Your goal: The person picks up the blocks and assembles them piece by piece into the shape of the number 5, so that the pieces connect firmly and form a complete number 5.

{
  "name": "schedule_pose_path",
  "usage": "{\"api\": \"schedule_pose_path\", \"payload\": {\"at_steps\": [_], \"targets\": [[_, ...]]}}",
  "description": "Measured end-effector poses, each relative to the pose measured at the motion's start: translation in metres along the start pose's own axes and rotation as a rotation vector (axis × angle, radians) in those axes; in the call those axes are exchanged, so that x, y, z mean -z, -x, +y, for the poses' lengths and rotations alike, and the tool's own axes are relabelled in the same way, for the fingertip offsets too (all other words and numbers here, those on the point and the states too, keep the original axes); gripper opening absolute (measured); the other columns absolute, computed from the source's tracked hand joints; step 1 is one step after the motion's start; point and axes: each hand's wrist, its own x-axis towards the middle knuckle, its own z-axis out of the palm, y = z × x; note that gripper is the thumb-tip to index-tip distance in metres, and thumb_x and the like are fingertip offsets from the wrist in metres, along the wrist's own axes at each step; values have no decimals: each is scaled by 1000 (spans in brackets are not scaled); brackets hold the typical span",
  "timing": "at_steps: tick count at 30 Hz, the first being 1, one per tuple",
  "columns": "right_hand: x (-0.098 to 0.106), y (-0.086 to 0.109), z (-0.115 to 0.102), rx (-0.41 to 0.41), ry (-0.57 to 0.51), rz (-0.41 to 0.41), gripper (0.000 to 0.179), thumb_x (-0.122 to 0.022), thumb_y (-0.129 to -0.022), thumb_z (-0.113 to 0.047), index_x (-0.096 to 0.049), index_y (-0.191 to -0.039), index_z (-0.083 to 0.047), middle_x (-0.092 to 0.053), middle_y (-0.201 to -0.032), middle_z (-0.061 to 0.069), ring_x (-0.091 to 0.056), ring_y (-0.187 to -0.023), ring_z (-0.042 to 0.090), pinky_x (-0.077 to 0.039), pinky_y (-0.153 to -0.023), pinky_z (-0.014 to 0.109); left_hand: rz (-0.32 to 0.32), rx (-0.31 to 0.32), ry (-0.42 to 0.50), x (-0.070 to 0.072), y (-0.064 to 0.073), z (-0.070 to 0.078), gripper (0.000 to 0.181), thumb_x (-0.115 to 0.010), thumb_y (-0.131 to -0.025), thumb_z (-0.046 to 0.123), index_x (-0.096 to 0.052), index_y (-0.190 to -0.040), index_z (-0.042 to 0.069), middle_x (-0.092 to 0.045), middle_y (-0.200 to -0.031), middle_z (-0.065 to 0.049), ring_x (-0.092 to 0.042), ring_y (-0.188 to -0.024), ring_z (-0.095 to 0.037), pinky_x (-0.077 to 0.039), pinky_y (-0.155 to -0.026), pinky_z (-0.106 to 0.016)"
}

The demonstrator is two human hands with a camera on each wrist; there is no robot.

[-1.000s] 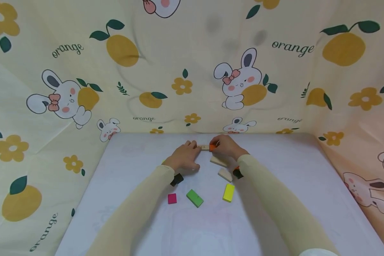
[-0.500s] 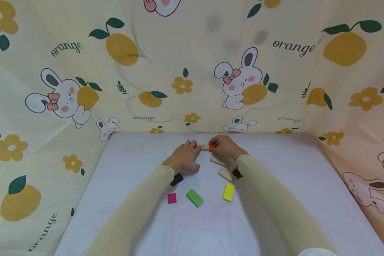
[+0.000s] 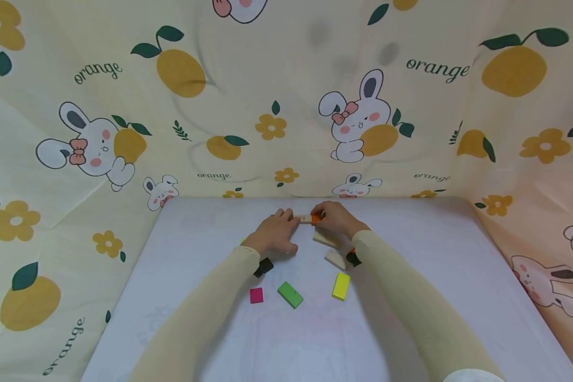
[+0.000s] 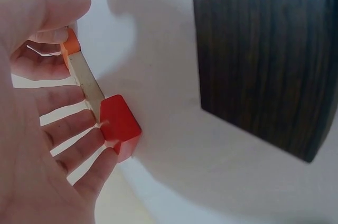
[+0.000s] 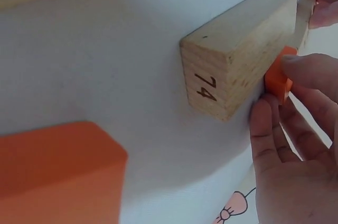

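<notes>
My left hand (image 3: 273,233) lies at the far side of the table. In the left wrist view its extended fingers touch a red block (image 4: 120,123) and a light wooden block (image 4: 87,81) joined end to end in a row. My right hand (image 3: 336,218) pinches a small orange block (image 5: 277,76) between thumb and fingers, at the other end of that wooden block. Right beside the orange piece stands a larger wooden block (image 5: 237,49) marked 74. From the head view, the left fingers hide the red block.
Nearer lie a pale wooden block (image 3: 335,260), a yellow block (image 3: 341,286), a green block (image 3: 290,294) and a crimson block (image 3: 256,295). A black block (image 3: 264,267) sits by the left wrist, and an orange-and-black piece (image 3: 353,257) by the right sleeve. A printed curtain (image 3: 286,154) closes off the back.
</notes>
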Motion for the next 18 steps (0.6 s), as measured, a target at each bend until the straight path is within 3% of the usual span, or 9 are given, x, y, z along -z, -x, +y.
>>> {"api": "schedule_pose_path", "payload": {"at_steps": [8, 14, 18], "targets": [[2, 4, 1, -2, -11, 30, 38, -78, -96, -8, -73, -134, -8, -69, -116, 10, -61, -104, 30, -52, -100, 47, 4, -2, 14, 3, 0, 1, 76, -76, -92, 53, -57, -152, 12, -52, -133, -6, -47, -117, -23, -50, -100, -38], [11, 14, 1, -18, -46, 44, 40, -73, -101, -13, -69, -140, -7, -66, -133, 16, -62, -120, 35, -51, -107, 54, -2, 5, 7, 5, -1, 2, 77, -75, -92, 55, -56, -153, 12, -52, -135, -6, -48, -118, -23, -51, -101, -38], [19, 20, 9, -2, -41, 69, 42, -69, -102, -12, -67, -143, -4, -66, -135, 18, -63, -124, 37, -52, -106, 54, -18, 14, 16, 8, -2, 2, 71, -73, -95, 53, -59, -151, 11, -54, -136, -7, -49, -118, -23, -52, -100, -38]]}}
